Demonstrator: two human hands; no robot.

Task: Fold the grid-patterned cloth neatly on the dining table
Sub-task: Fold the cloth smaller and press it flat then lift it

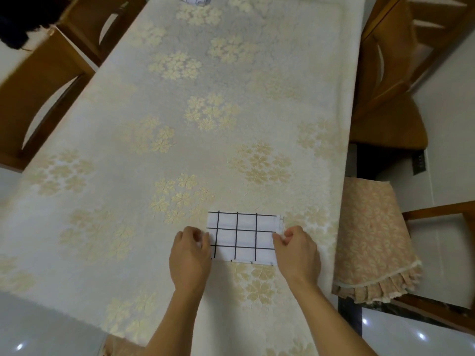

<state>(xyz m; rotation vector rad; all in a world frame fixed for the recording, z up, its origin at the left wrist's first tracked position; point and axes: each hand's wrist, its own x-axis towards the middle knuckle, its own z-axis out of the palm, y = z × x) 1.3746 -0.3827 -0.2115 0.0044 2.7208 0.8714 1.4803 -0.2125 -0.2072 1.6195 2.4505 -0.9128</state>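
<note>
A white cloth with a black grid (244,237) lies folded into a small flat rectangle on the dining table (154,140), near its front right part. My left hand (191,255) pinches the cloth's left edge with curled fingers. At the right edge, my right hand (295,250) pinches the cloth between thumb and fingers. Both hands cover the edges they hold.
A cream tablecloth with gold flower clusters covers the table. More grid-patterned fabric (196,0) shows at the far end. Wooden chairs (393,62) stand on both sides; one with a pink cushion cover (370,235) is close on the right.
</note>
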